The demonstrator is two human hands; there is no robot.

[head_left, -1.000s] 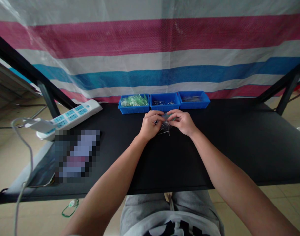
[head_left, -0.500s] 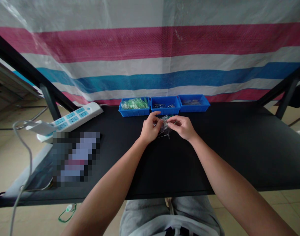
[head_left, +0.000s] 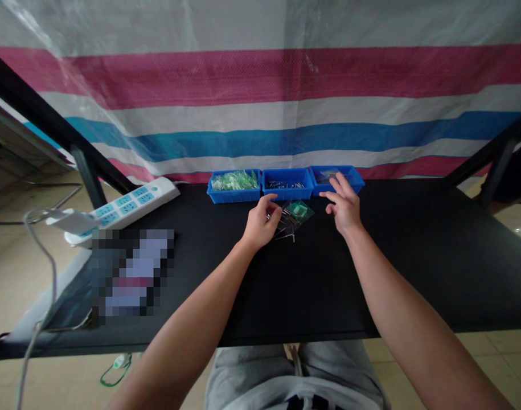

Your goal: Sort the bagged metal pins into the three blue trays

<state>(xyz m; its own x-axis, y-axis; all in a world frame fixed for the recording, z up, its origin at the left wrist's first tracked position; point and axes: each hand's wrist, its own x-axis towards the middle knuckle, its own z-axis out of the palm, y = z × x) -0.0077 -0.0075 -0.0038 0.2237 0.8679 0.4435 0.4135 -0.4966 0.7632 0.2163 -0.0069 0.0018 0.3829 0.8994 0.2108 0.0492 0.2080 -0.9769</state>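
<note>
My left hand (head_left: 260, 222) rests on the black table (head_left: 414, 256), fingers curled and pinched on small wire-legged parts I cannot make out. Just right of it lies a small clear bag (head_left: 295, 215) with a green label and thin metal leads. My right hand (head_left: 343, 206) hovers open, fingers spread, beside the rightmost of three blue bins (head_left: 337, 177). The middle bin (head_left: 286, 181) holds small metal parts and the left bin (head_left: 233, 185) holds green pieces.
A white power strip (head_left: 121, 206) with a plug and grey cable lies at the table's left. A blurred patch (head_left: 130, 273) covers something near the left front edge. A striped tarp (head_left: 260, 102) hangs behind the table.
My right hand has let go of the clear bag and moved right and back toward the rightmost bin, opening its fingers. The left hand has stayed in place.
</note>
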